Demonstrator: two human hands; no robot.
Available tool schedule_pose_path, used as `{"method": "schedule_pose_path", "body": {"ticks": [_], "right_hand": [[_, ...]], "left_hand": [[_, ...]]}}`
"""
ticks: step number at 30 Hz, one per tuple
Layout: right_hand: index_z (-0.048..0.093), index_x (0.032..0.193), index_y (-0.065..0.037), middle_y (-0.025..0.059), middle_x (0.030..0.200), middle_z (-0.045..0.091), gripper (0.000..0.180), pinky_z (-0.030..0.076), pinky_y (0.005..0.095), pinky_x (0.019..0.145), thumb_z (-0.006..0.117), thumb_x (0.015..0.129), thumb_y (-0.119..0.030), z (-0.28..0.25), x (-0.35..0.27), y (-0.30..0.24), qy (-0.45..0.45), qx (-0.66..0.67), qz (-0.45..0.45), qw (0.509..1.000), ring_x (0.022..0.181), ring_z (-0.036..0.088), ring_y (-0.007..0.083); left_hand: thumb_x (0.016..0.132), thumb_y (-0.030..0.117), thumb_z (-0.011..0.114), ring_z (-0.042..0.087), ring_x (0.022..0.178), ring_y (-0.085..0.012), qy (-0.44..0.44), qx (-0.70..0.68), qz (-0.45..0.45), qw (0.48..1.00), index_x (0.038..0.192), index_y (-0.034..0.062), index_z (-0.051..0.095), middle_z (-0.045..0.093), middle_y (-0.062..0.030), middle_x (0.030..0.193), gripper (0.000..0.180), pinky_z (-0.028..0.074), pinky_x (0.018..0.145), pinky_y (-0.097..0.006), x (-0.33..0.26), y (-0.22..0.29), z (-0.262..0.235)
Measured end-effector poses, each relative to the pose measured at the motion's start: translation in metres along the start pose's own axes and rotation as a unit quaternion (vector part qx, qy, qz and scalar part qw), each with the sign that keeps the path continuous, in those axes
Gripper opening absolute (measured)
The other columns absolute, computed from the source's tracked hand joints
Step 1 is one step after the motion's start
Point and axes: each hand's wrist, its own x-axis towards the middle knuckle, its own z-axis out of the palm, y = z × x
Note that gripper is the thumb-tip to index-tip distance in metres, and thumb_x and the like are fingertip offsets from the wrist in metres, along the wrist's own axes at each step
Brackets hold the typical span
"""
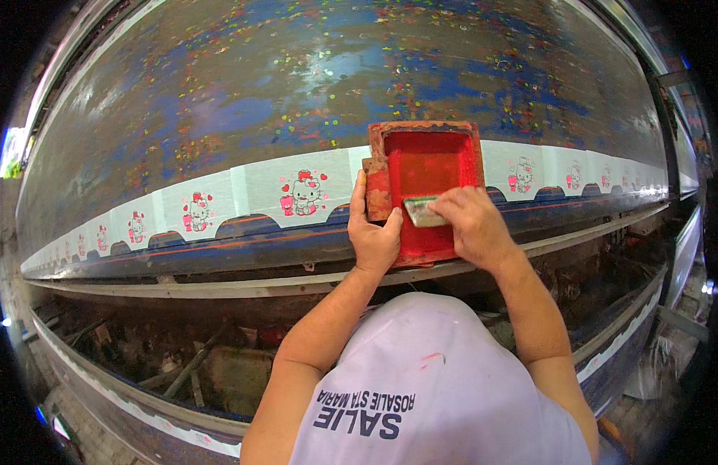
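A red-stained printing screen frame lies on a row of white fabric pieces along the near edge of a long paint-spattered table. My left hand grips the frame's left edge. My right hand holds a small squeegee inside the frame, over its red-inked mesh. The fabric pieces to the left and right carry a small red and grey cartoon cat print. The piece under the frame is hidden.
The table runs far left and right, its top covered in blue, brown and speckled paint. Below its metal edge rail is a dark shelf with scrap wood and clutter. My white shirt fills the bottom centre.
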Motion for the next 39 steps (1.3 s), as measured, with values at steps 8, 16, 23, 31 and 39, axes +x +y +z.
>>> {"method": "schedule_pose_path", "body": {"ticks": [8, 16, 23, 31, 39], "right_hand": [[0.08, 0.125, -0.007, 0.0111, 0.12, 0.073, 0.037, 0.055, 0.0511, 0.098, 0.076, 0.089, -0.003, 0.019, -0.053, -0.032, 0.019, 0.037, 0.026, 0.999, 0.115, 0.071, 0.0361], [0.079, 0.135, -0.011, 0.0143, 0.144, 0.068, 0.051, 0.049, 0.0519, 0.119, 0.094, 0.087, -0.022, 0.015, -0.105, -0.007, 0.079, 0.107, 0.053, 0.99, 0.143, 0.061, 0.0374], [0.077, 0.136, -0.004, 0.0198, 0.145, 0.072, 0.044, 0.055, 0.0494, 0.118, 0.088, 0.094, -0.006, 0.007, -0.17, 0.061, 0.236, 0.208, 0.229, 0.921, 0.136, 0.07, 0.0399], [0.078, 0.133, -0.003, 0.0182, 0.143, 0.074, 0.042, 0.054, 0.049, 0.118, 0.089, 0.093, -0.007, -0.03, -0.232, 0.153, 0.254, 0.21, 0.225, 0.917, 0.136, 0.069, 0.038], [0.077, 0.133, -0.004, 0.0178, 0.144, 0.072, 0.039, 0.051, 0.053, 0.122, 0.086, 0.096, -0.008, -0.046, -0.259, 0.185, 0.229, 0.227, 0.209, 0.923, 0.141, 0.065, 0.0412]], "left_hand": [[0.092, -0.004, 0.077, 0.064, 0.147, -0.03, -0.002, 0.061, 0.036, 0.997, 0.177, 0.0001, 0.042, 0.06, -0.0221, 0.166, 0.092, 0.051, 0.125, -0.041, 0.001, 0.007, -0.001], [0.088, -0.009, 0.07, 0.057, 0.154, -0.0285, 0.016, 0.059, 0.061, 0.996, 0.174, -0.005, 0.046, 0.056, -0.0204, 0.17, 0.09, 0.045, 0.13, -0.042, 0.0, 0.02, 0.008], [0.088, -0.009, 0.072, 0.053, 0.159, -0.0279, 0.019, 0.018, 0.096, 0.995, 0.175, -0.0043, 0.044, 0.051, -0.0193, 0.175, 0.091, 0.04, 0.134, -0.042, -0.024, 0.018, 0.079], [0.089, -0.013, 0.07, 0.055, 0.156, -0.027, -0.002, -0.014, 0.073, 0.997, 0.176, -0.0052, 0.041, 0.049, -0.0197, 0.175, 0.092, 0.043, 0.132, -0.041, -0.044, 0.003, 0.206], [0.088, -0.013, 0.073, 0.056, 0.155, -0.0265, -0.001, -0.025, 0.024, 0.999, 0.175, -0.0071, 0.041, 0.051, -0.0189, 0.175, 0.093, 0.045, 0.131, -0.041, -0.052, -0.003, 0.236]]}}
